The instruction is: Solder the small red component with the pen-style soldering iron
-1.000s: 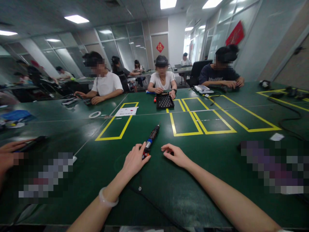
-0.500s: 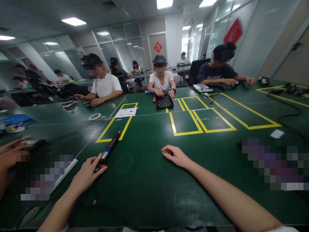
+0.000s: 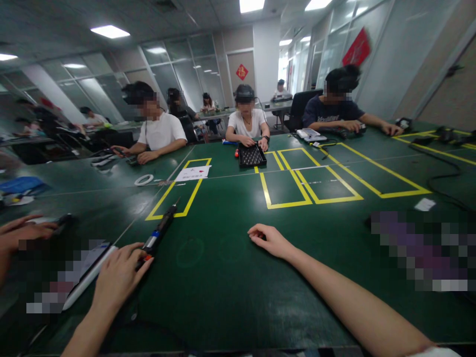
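My left hand (image 3: 121, 272) is closed around the rear of an electric screwdriver (image 3: 158, 233), which lies low over the green table. The tool has a black body with a blue band and some orange at the back, and its thin bit points away from me. Its rear end is hidden under my fingers. Resting on the tabletop to the right, my right hand (image 3: 270, 239) is loosely curled, with a gap between thumb and fingers and nothing visible in it. A long flat object with a white edge (image 3: 89, 280), partly blurred out, lies beside my left hand.
Yellow tape outlines (image 3: 290, 204) mark the green table (image 3: 223, 297). Across it, a person handles a black tray (image 3: 252, 156) of small parts. A paper sheet (image 3: 192, 173) and white tape roll (image 3: 144, 180) lie left of centre. A neighbour's hands (image 3: 28, 232) work at far left.
My left hand and the electric screwdriver have shifted left and slightly towards the flat object. My right hand stays put. At the far right, a person's hand has reached further right.
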Available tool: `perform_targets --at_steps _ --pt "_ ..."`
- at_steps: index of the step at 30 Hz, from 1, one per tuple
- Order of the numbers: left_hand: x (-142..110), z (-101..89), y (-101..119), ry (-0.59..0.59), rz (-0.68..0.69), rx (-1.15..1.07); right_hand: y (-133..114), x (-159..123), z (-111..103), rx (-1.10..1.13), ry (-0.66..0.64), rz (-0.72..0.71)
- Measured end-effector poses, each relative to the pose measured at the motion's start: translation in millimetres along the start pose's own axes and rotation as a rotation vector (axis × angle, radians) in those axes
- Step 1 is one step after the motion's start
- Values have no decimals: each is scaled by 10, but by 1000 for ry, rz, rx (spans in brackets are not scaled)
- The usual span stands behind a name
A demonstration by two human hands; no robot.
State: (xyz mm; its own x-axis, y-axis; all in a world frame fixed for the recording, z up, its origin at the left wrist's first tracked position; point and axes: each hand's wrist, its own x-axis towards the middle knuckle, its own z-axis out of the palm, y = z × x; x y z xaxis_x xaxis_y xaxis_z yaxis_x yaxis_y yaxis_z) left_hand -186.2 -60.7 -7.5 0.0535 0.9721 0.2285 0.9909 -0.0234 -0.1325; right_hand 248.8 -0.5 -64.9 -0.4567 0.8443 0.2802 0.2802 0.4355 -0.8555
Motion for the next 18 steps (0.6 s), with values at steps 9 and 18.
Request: perform_targets --at_steps 9,18 --pt "258 -429 971 -29 17 -512 -11 19 4 17 0 17" --pt "798 -140 2378 -467 281 -1300 54 27 -51 272 -4 101"
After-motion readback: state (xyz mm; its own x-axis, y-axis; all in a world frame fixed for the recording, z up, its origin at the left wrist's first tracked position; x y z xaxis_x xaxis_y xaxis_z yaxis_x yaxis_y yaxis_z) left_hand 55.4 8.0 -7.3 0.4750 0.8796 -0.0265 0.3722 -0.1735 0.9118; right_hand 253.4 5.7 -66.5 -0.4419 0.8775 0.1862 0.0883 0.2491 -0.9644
